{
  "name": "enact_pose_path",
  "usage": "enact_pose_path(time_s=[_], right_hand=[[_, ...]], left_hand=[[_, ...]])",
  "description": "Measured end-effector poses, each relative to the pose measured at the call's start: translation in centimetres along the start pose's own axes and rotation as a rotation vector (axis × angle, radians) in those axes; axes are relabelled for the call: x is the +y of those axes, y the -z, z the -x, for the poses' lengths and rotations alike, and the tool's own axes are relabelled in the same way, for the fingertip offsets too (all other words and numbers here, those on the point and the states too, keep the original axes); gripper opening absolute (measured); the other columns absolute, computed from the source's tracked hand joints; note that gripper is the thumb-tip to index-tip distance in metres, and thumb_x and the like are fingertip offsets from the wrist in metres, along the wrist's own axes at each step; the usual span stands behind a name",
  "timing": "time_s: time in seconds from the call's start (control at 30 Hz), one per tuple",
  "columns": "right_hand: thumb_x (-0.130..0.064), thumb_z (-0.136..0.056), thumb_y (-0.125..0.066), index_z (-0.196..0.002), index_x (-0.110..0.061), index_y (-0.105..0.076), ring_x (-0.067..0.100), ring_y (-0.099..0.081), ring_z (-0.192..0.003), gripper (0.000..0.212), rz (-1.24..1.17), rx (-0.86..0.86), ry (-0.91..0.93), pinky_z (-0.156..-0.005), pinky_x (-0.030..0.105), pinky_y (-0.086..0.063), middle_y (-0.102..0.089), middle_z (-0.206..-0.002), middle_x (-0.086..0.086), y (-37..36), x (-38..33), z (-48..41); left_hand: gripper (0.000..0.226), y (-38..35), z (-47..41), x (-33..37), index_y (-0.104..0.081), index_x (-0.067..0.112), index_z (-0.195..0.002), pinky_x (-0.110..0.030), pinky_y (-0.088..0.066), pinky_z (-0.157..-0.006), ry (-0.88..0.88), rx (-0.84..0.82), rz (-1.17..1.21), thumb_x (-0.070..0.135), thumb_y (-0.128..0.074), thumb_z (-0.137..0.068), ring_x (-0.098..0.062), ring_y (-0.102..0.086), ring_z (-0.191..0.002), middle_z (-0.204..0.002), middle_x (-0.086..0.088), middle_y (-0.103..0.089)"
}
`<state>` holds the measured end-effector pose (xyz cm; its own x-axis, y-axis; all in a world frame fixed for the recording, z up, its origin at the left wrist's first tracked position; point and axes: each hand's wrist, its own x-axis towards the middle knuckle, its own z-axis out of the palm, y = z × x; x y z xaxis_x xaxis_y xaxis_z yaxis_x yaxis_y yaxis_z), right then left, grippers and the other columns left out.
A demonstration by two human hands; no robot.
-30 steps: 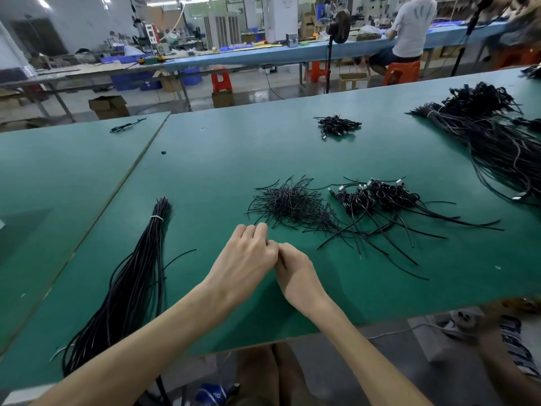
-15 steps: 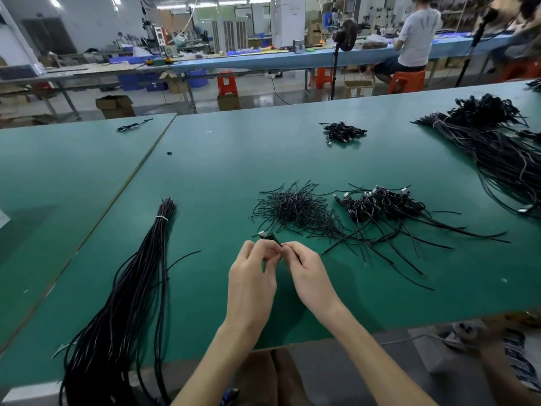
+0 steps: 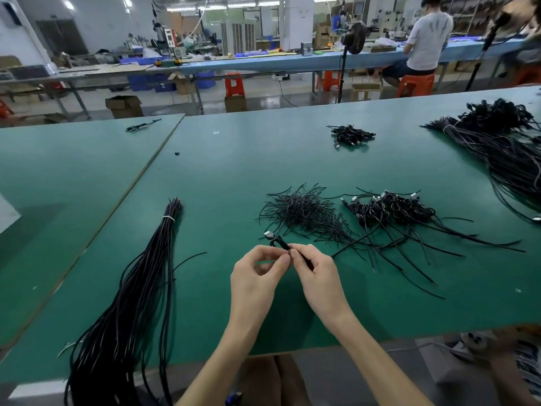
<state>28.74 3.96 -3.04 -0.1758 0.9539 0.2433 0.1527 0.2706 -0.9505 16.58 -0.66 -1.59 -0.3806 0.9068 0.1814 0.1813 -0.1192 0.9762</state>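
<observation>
Both hands meet just above the green table (image 3: 222,177). My left hand (image 3: 257,273) and my right hand (image 3: 316,273) pinch a small coiled black cable (image 3: 278,241) between thumbs and fingertips. Its silver plug sticks out toward the upper left, past my left fingers. Most of the coil is hidden behind my fingers. Just beyond the hands lies a loose pile of short black ties (image 3: 304,212).
A long bundle of black cables (image 3: 131,288) lies at left and hangs over the near edge. Coiled cables with trailing ends (image 3: 392,209) lie right of the ties. A small coiled heap (image 3: 351,134) sits farther back, a big cable mass (image 3: 503,148) at far right. A person sits at the rear bench.
My hands drew slightly apart and the coiled cable with its silver plug came into view above my fingertips; a second ago both hands were pressed together, hiding it.
</observation>
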Motion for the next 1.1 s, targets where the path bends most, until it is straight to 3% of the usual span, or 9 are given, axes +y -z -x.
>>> enact_pose_path(time_s=[0.07, 0.17, 0.23, 0.33, 0.43, 0.57, 0.63, 0.9, 1.1], right_hand=[[-0.012, -0.104, -0.057, -0.12, -0.011, -0.072, -0.002, -0.064, -0.104, 0.023, 0.045, 0.025, 0.031, -0.09, 0.011, -0.047, -0.07, -0.109, -0.006, 0.0, -0.1, 0.0], [-0.012, -0.104, -0.057, -0.122, -0.01, -0.072, -0.009, -0.061, -0.105, 0.024, 0.094, 0.045, 0.069, -0.09, 0.008, -0.046, -0.068, -0.108, -0.009, 0.1, -0.1, 0.3], [-0.012, -0.105, -0.056, -0.122, -0.011, -0.072, -0.011, -0.059, -0.105, 0.024, 0.102, 0.057, 0.079, -0.09, 0.009, -0.046, -0.067, -0.107, -0.01, 0.1, -0.4, 0.5], [-0.007, -0.105, -0.054, -0.11, -0.012, -0.074, 0.006, -0.063, -0.091, 0.022, 0.126, 0.034, 0.103, -0.084, 0.02, -0.052, -0.065, -0.095, -0.004, 0.1, -0.6, 0.7], [-0.004, -0.104, -0.053, -0.096, -0.008, -0.073, 0.013, -0.058, -0.079, 0.022, 0.173, 0.008, 0.117, -0.074, 0.024, -0.049, -0.058, -0.084, 0.0, 0.0, -0.5, 0.7], [-0.008, -0.104, -0.056, -0.119, -0.011, -0.073, 0.004, -0.062, -0.088, 0.023, 0.175, 0.024, 0.131, -0.079, 0.011, -0.046, -0.061, -0.091, -0.009, -0.1, -0.9, 0.7], [-0.009, -0.104, -0.056, -0.12, -0.01, -0.073, 0.003, -0.061, -0.087, 0.023, 0.187, 0.012, 0.147, -0.078, 0.01, -0.044, -0.059, -0.089, -0.011, -0.2, -1.0, 0.7], [-0.009, -0.104, -0.056, -0.121, -0.009, -0.073, 0.005, -0.062, -0.09, 0.024, 0.185, 0.008, 0.152, -0.08, 0.011, -0.047, -0.061, -0.092, -0.008, -0.2, -1.2, 0.9], [-0.01, -0.105, -0.055, -0.118, -0.009, -0.073, 0.007, -0.062, -0.09, 0.022, 0.189, 0.045, 0.144, -0.08, 0.013, -0.048, -0.063, -0.094, -0.003, -0.3, -1.1, 0.7]], left_hand=[[0.002, -0.1, -0.1, 0.0, -0.077, 0.018, -0.089, -0.022, -0.057, -0.08, 0.053, 0.003, 0.062, 0.019, -0.078, -0.09, -0.012, -0.075, -0.086, -0.087, 0.002, -0.078], [0.018, -0.5, -0.3, -0.1, -0.073, 0.009, -0.089, -0.033, -0.06, -0.082, 0.196, 0.038, 0.135, 0.026, -0.081, -0.087, -0.017, -0.075, -0.08, -0.08, -0.003, -0.077], [0.032, -0.5, -0.7, -0.3, -0.069, 0.005, -0.095, -0.036, -0.06, -0.075, 0.275, 0.019, 0.151, 0.033, -0.082, -0.086, -0.02, -0.071, -0.069, -0.074, -0.005, -0.074], [0.046, -0.2, -1.3, -0.3, -0.066, 0.005, -0.096, -0.034, -0.053, -0.058, 0.351, -0.13, 0.089, 0.05, -0.076, -0.088, -0.024, -0.062, -0.058, -0.069, -0.008, -0.072], [0.05, 0.2, -1.8, -0.5, -0.066, 0.006, -0.084, -0.031, -0.045, -0.048, 0.285, -0.241, -0.006, 0.055, -0.068, -0.093, -0.026, -0.056, -0.052, -0.063, -0.011, -0.066], [0.035, 1.0, -2.6, -0.8, -0.069, 0.005, -0.081, -0.027, -0.041, -0.041, 0.148, -0.275, -0.033, 0.036, -0.067, -0.099, -0.023, -0.054, -0.05, -0.067, -0.006, -0.067], [0.028, 1.4, -2.7, -1.0, -0.07, 0.009, -0.08, -0.025, -0.039, -0.039, 0.093, -0.269, -0.044, 0.027, -0.065, -0.1, -0.018, -0.053, -0.046, -0.069, -0.003, -0.069], [0.03, 0.8, -1.8, -1.1, -0.071, 0.015, -0.072, -0.019, -0.029, -0.04, 0.114, -0.185, 0.029, 0.026, -0.067, -0.099, -0.012, -0.039, -0.043, -0.058, -0.004, -0.057], [0.032, 0.8, -1.6, -1.1, -0.067, 0.004, -0.083, -0.019, -0.034, -0.045, 0.094, -0.245, 0.028, 0.028, -0.06, -0.103, -0.013, -0.043, -0.05, -0.062, 0.0, -0.058]])
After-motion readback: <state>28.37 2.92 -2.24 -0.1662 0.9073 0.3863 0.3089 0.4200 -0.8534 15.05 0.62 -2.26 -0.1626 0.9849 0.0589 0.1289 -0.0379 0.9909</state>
